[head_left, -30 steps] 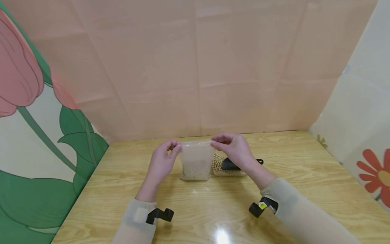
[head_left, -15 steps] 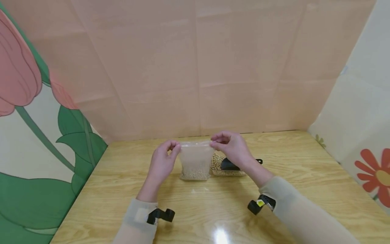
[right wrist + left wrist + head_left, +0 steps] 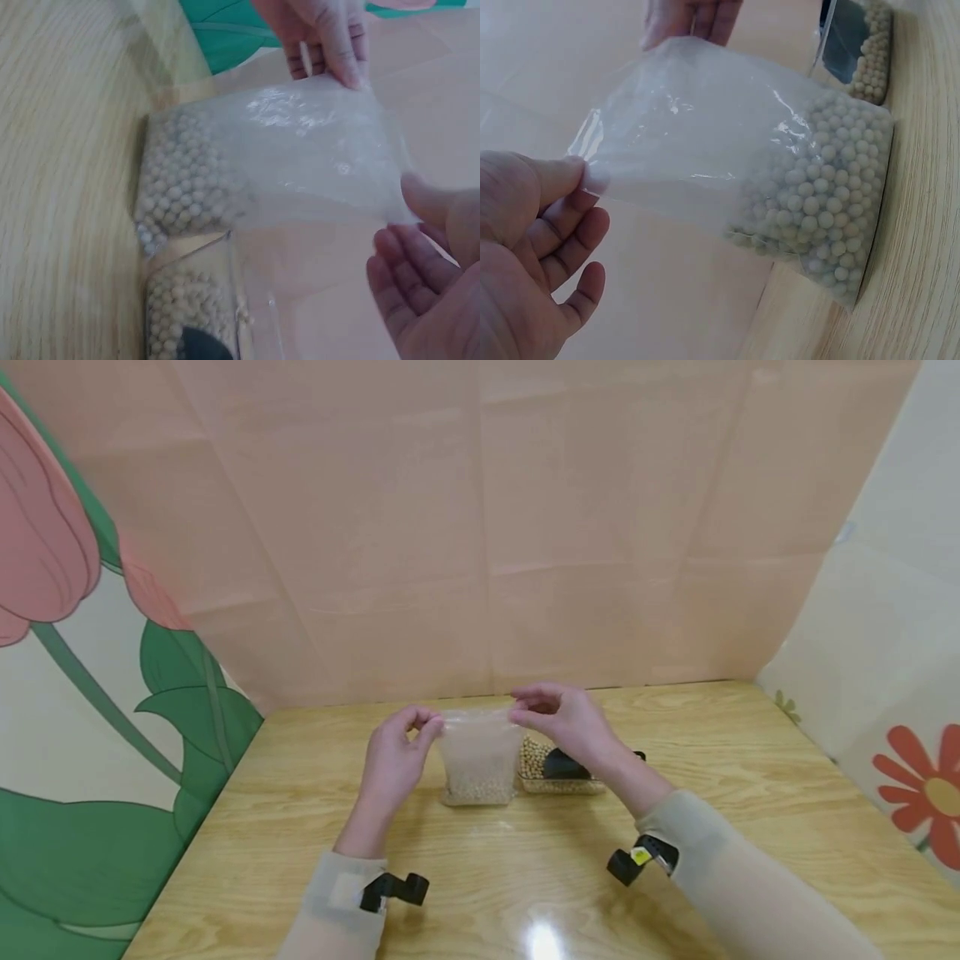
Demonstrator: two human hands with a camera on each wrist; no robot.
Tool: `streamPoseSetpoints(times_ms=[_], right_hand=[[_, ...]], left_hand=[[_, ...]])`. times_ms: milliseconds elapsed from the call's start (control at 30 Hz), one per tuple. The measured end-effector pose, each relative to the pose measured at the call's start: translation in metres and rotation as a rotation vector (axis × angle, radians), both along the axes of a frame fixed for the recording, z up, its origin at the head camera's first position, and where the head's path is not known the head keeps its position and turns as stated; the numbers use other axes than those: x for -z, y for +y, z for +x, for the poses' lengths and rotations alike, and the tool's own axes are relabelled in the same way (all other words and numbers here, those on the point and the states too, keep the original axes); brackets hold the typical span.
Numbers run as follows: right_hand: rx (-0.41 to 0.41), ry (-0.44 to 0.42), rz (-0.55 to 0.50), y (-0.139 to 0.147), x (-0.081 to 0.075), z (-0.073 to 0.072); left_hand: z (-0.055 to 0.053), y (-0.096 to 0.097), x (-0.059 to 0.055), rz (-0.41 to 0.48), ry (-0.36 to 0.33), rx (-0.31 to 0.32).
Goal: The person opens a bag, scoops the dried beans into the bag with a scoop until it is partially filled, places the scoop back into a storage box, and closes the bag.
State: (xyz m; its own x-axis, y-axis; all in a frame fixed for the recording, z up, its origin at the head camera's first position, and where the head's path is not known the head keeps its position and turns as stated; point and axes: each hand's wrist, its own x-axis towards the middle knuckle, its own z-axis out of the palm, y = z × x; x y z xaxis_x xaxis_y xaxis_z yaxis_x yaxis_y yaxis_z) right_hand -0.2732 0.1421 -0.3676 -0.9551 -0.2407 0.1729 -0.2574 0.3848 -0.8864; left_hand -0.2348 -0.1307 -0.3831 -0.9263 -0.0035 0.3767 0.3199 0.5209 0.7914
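A clear plastic bag [image 3: 480,760] stands upright on the table, its lower part filled with small round pale beans [image 3: 825,195]. My left hand [image 3: 396,758] pinches the bag's top left corner between thumb and forefinger. At the opposite top corner, my right hand [image 3: 567,722] pinches the film the same way, its other fingers loosely bent, as the right wrist view shows. Between the two hands the top edge is stretched nearly straight. Close on the bag's right sits a clear box [image 3: 562,786] of the same beans, a black scoop [image 3: 564,766] lying in it, partly behind my right wrist.
The wood-grain table [image 3: 315,827] reaches back to a pink cloth backdrop [image 3: 480,527]. A wall with tulip print [image 3: 52,527] borders the left side, and one with a red flower [image 3: 930,789] the right. Black cameras [image 3: 393,891] are strapped to both wrists.
My right hand has shifted slightly left, bringing the bag's top corners a little closer together. Both hands keep their pinch on the bag, whose base stays in place.
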Motion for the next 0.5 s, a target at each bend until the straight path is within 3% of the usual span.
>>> streamPoseSetpoints(times_ms=[167, 500], right_hand=[[-0.083, -0.001, 0.056, -0.012, -0.003, -0.001], [-0.096, 0.058, 0.165, -0.04, -0.01, 0.0]], left_hand=[[-0.002, 0.0, 0.001, -0.003, -0.002, 0.017], [0.0, 0.002, 0.0, -0.007, 0.004, 0.025]])
